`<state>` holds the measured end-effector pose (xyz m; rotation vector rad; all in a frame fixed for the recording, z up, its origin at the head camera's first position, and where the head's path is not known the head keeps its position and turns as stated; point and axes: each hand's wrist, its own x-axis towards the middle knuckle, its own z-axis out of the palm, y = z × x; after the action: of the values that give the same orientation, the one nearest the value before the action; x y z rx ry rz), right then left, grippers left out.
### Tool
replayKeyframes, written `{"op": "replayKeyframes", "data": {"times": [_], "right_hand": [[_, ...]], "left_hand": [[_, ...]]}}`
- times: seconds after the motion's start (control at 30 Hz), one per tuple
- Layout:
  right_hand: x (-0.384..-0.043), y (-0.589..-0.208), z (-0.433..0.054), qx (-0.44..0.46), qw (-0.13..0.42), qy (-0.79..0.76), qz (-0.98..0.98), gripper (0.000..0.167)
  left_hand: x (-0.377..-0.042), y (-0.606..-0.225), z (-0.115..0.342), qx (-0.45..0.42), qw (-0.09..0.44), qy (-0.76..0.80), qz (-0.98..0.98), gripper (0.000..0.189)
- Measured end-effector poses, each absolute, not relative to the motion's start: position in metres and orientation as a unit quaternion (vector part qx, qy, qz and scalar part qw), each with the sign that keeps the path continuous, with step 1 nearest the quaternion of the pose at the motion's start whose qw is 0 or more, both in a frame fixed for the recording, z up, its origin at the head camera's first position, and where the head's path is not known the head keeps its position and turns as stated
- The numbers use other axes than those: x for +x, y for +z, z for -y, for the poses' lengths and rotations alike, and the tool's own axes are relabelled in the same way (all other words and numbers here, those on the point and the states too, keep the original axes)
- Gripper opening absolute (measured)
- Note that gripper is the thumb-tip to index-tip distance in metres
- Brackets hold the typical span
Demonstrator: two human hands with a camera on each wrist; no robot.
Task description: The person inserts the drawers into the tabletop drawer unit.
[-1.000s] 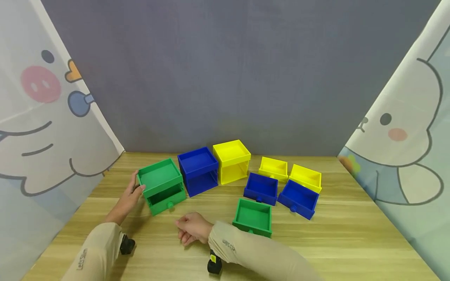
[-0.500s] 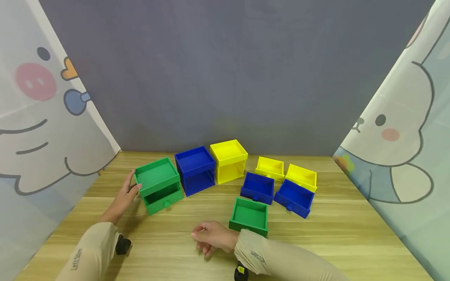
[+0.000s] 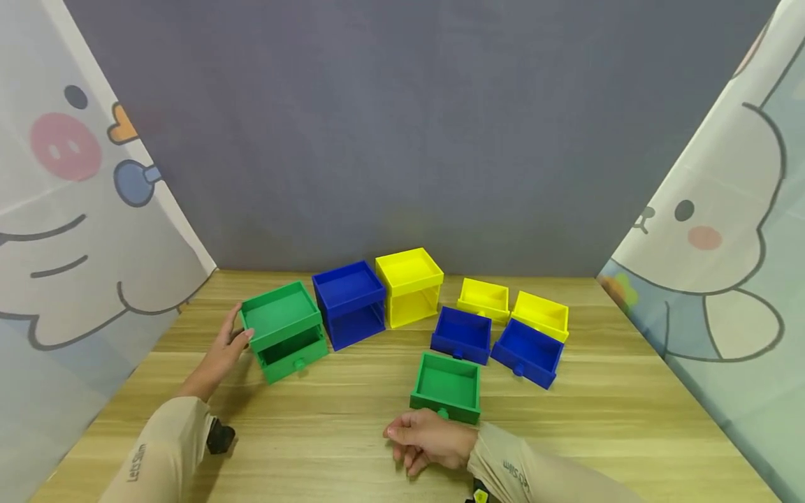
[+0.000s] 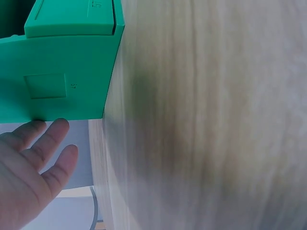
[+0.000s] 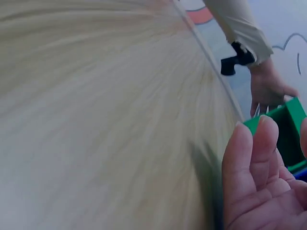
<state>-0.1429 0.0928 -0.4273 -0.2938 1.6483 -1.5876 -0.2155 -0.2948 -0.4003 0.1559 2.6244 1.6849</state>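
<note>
My left hand holds the green cabinet at its left side, thumb at the front corner and fingers toward the back. In the left wrist view, fingertips meet the edge of the cabinet's side wall. A green drawer with a round knob sits in the cabinet's lower slot; the upper slot is vacant. Loosely curled and holding nothing, my right hand hovers over the wood table just before a loose green drawer. The right wrist view shows its fingers relaxed.
A blue cabinet and a yellow cabinet stand right of the green one, both without drawers. Two blue drawers and two yellow drawers lie at the right. A grey cloth wall rises behind the table.
My right hand has moved right and toward the front, from before the green cabinet to the front of the loose green drawer. The left hand stays at the cabinet; the view shifted slightly.
</note>
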Motion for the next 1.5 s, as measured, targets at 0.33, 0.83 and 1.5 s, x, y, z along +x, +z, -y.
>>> {"op": "replayKeyframes", "data": {"times": [0.33,0.83,1.5], "right_hand": [[-0.138,-0.430,-0.127,-0.105,0.387,-0.614,-0.679,0.029],[-0.132,-0.423,-0.163,-0.052,0.384,-0.619,-0.684,0.034],[-0.131,-0.436,-0.155,-0.013,0.399,-0.740,-0.542,0.026]], "left_hand": [[-0.213,-0.402,0.300,0.041,0.028,0.548,-0.835,0.073],[-0.213,-0.401,0.299,0.062,0.030,0.532,-0.844,0.072],[-0.215,-0.400,0.302,0.096,0.028,0.522,-0.847,0.073]]}}
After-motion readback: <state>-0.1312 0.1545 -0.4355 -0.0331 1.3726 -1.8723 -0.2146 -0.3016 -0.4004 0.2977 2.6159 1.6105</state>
